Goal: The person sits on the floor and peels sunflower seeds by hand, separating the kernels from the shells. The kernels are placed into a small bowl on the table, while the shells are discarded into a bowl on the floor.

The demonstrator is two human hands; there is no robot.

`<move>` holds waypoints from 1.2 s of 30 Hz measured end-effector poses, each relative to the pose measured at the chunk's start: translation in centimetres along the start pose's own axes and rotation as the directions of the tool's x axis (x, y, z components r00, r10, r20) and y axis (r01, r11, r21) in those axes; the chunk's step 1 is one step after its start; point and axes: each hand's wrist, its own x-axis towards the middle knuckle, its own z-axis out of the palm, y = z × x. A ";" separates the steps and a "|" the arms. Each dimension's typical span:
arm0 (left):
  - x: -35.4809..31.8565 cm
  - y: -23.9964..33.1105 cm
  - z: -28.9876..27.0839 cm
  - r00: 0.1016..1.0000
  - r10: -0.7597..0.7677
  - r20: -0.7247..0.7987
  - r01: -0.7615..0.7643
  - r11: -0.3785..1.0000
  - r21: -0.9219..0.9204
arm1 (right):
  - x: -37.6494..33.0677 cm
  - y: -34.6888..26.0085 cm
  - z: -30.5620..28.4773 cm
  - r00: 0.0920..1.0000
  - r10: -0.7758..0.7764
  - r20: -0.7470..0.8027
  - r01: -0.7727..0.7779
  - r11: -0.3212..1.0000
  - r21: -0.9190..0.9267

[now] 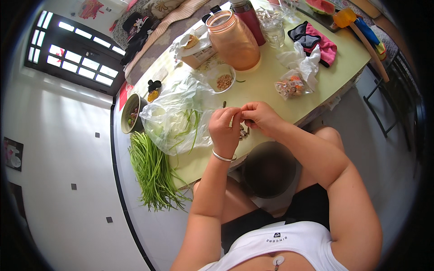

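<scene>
My left hand (224,130) and my right hand (263,118) meet over the near side of the table. The fingertips of both are pinched together, and what they hold, if anything, is too small to make out. Below them lies a little pile of small dark and pale pieces (244,132), partly hidden by my left hand. Just beyond, a white bowl (234,77) holds light-brown beans or nuts (224,81). Left of my left hand lies a crumpled clear plastic bag (174,119) with green stalks. A bundle of long green stalks (153,174) hangs over the table's left edge.
A dark round bin (269,169) stands between my legs below the table edge (199,174). On the far side are a large orange jar (233,43), a red flask (248,22) and a glass (273,34). Farther right lie a snack packet (293,85) and pink cloth (327,47).
</scene>
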 end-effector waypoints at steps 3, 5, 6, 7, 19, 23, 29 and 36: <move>-0.3 0.4 -0.2 0.996 -0.078 0.032 0.077 0.996 0.038 | 0.0 0.3 0.2 0.994 -0.090 -0.065 0.086 0.994 -0.060; -0.4 0.5 -0.1 0.997 -0.049 0.056 0.044 0.995 0.088 | -0.1 0.6 0.0 0.987 -0.132 -0.087 0.123 0.987 -0.102; -0.4 0.5 -0.2 0.998 -0.011 0.067 0.002 0.992 0.124 | -0.2 0.7 0.0 0.982 -0.152 -0.108 0.139 0.983 -0.119; -0.4 0.5 -0.3 0.997 0.027 0.079 -0.040 0.986 0.162 | -0.4 0.5 0.3 0.977 -0.172 -0.127 0.154 0.979 -0.136; -1.5 0.5 -0.4 0.989 -0.101 0.105 0.078 0.976 0.203 | -0.2 0.3 1.1 0.937 -0.332 -0.109 0.238 0.835 -0.497; -1.4 0.6 -0.6 0.986 -0.134 0.099 0.121 0.985 0.122 | -0.2 0.2 1.0 0.921 -0.384 -0.065 0.277 0.763 -0.584; -1.3 0.8 -1.0 0.984 -0.124 0.131 0.108 0.987 0.122 | -0.2 0.4 0.4 0.929 -0.367 -0.044 0.284 0.785 -0.551; -1.9 0.3 -0.9 0.983 -0.025 0.182 -0.019 0.970 0.240 | -0.6 0.6 0.5 0.954 -0.299 -0.016 0.249 0.821 -0.514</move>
